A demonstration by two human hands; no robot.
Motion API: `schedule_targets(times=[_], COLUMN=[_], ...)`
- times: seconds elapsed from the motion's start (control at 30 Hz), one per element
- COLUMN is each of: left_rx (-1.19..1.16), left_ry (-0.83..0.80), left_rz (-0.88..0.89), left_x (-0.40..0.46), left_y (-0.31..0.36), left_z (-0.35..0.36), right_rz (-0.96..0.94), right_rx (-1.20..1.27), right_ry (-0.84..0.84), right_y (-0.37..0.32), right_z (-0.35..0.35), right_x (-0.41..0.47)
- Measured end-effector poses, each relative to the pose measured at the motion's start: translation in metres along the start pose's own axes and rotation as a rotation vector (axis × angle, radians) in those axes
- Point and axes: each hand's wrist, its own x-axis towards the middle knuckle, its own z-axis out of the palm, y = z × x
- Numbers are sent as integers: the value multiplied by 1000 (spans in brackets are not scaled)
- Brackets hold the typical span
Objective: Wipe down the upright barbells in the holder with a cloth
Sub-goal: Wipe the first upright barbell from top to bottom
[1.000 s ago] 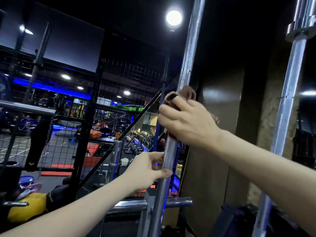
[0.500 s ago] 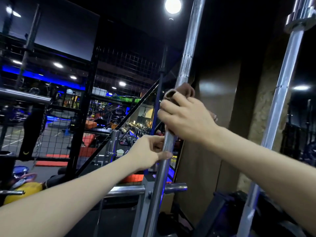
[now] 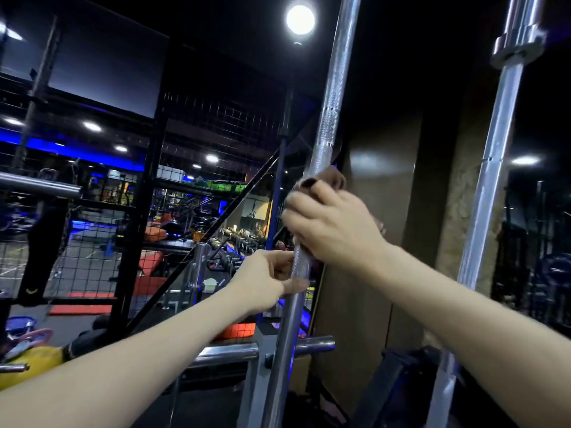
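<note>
A: Left hand?
B: At 7 o'clock from the right; fingers curled round the middle barbell.
A: Right hand?
B: Clamps brown cloth round that bar.
A: Further right?
B: Second barbell, 3 o'clock, upright, untouched.

A silver barbell, knurled along its shaft, is stood upright, leaning slightly. A brown cloth is wrapped around it at mid-height. A second silver barbell is stood well apart.
</note>
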Motion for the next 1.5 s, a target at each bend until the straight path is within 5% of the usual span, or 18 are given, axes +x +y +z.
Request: schedule_targets(times=[0.13,0.27,0.43,0.7,0.87,1.13,1.37,1.5], left_rx=[124,91,32,95,227,117,149,119], left_ry=[-5,-9,-23,-28,-28,-82,-43,-28], left_rz=[-5,-32,-7,-9,-21,-88,-63,-58], left_x=[-1,0,1,-5,-22,-24,-26,-29], left_y=[1,-2,-5,-3,-26,-24,-26,-21], left_z=[-1,-1,-3,-5,1,2,2,4], right_rz=[238,491,404,826,872,978,1001,1072], right_rx=[-67,94,209,537,752,734,923,830], right_ry=[125,154,137,190,143,294,137,232], right_y=[43,1,-41,-4,-60,8,-86,-42], right_z=[4,7,-1,5,18,17,25,16], right_x=[36,14,-24,21,-38,20,-47,-7])
